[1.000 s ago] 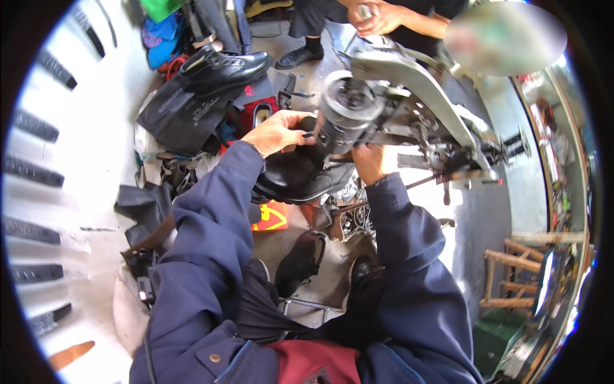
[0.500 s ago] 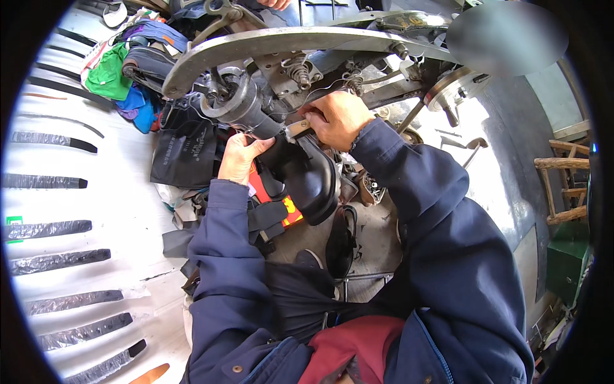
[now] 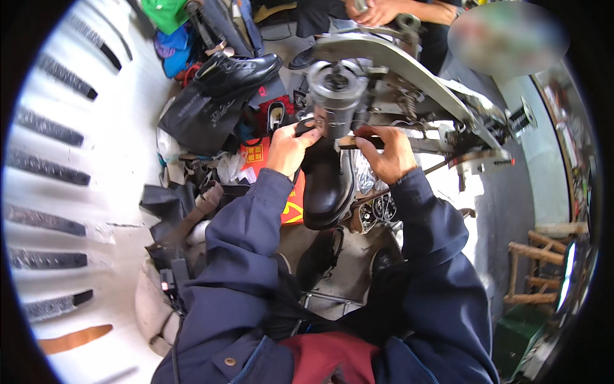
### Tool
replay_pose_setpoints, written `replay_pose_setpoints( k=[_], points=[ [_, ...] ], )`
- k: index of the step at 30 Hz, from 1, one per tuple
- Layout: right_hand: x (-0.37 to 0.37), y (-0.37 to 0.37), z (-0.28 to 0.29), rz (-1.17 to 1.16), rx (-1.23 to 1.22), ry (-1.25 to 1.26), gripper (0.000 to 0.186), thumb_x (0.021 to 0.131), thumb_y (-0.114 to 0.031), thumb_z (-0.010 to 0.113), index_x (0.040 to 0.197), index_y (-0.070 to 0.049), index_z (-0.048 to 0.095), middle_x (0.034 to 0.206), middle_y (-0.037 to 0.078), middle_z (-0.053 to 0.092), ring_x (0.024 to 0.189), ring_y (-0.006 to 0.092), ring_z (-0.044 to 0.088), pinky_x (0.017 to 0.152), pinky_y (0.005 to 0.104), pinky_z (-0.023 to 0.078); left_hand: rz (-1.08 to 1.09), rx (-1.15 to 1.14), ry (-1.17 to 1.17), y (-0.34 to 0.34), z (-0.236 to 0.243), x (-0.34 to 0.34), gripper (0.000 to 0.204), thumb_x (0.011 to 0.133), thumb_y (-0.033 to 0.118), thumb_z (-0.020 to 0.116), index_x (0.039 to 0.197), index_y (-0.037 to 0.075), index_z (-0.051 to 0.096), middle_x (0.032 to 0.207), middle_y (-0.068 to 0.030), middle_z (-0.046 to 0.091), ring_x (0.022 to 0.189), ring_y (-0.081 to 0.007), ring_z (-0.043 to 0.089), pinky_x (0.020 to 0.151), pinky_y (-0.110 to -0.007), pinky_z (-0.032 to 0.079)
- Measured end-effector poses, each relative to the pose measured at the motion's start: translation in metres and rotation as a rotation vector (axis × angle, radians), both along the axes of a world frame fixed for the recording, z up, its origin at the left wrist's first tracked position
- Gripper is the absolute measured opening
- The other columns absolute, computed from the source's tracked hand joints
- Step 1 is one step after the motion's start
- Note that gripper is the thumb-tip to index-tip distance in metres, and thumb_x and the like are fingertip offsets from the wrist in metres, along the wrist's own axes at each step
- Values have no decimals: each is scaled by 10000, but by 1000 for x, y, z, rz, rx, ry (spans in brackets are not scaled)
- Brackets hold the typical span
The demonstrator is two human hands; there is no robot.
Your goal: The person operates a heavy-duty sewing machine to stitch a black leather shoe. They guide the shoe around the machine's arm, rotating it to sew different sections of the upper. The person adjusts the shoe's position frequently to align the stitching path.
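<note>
At nine o'clock, a long white surface is bearing a column of dark strips. At one o'clock, a grey metal machine is standing, its curved arm sloping down toward two o'clock and its upright cylinder rising just above the middle of the view. Between twelve and one, beyond the machine, another person is holding both hands close together. Between three and four, a wooden stool is standing. Toward ten to eleven, a black bag is lying on a heap, with a laced black shoe resting on it. At the centre, a smooth black shoe is hanging toe toward six o'clock, its upper end reaching beneath the cylinder; their contact is hidden. On the shoe's eleven o'clock side, the left hand is pinching its dark upper edge, thumb and forefinger clamped there. At the shoe's one o'clock side, the right hand is gripping a small tan piece between thumb and fingers, its tip pointing toward nine o'clock, beside the cylinder's foot
</note>
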State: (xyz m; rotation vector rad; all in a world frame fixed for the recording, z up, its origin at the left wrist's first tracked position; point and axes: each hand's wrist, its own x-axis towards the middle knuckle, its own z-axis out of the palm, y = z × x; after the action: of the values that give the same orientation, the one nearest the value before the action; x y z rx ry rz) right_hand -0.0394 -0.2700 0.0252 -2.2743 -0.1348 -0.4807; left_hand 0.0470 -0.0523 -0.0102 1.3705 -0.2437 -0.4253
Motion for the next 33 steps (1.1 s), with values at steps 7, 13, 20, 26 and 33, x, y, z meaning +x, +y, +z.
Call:
replay_pose_setpoints(
  k=[7,13,20,26,33],
  points=[
    [-9,15,-8,-210,59,-75,253,825,-124,752,1019,24,683,914,167,701,824,271,666,800,369,508,85,114,-53,-7,-7,8,284,851,177,759,1063,-11,738,869,-79,752,770,-94,651,735,-283,504],
    [-8,28,-13,-158,286,-59,238,862,-83,680,1036,75,649,952,137,694,893,197,638,848,319,492,90,229,-79,-4,-3,2,302,858,189,738,1085,-9,725,929,-115,755,799,-151,687,777,-300,523],
    [-23,48,-6,-199,289,-101,201,946,-55,556,1062,77,655,841,98,657,809,154,589,787,299,478,68,150,24,-5,1,3,267,873,154,723,1080,-15,729,925,-82,747,795,-122,664,765,-290,518],
    [-43,97,4,151,-20,-202,493,880,50,551,1373,57,551,855,142,663,676,185,626,623,286,514,56,25,136,-5,-5,2,225,865,136,717,1040,-4,733,902,-86,731,758,-140,661,727,-293,522],
    [-37,79,13,164,77,25,301,862,31,611,1150,31,699,779,115,654,678,189,621,686,300,506,42,-63,189,-9,-18,6,254,860,114,754,1068,-26,720,938,-90,732,777,-143,675,747,-291,535]
  ],
)
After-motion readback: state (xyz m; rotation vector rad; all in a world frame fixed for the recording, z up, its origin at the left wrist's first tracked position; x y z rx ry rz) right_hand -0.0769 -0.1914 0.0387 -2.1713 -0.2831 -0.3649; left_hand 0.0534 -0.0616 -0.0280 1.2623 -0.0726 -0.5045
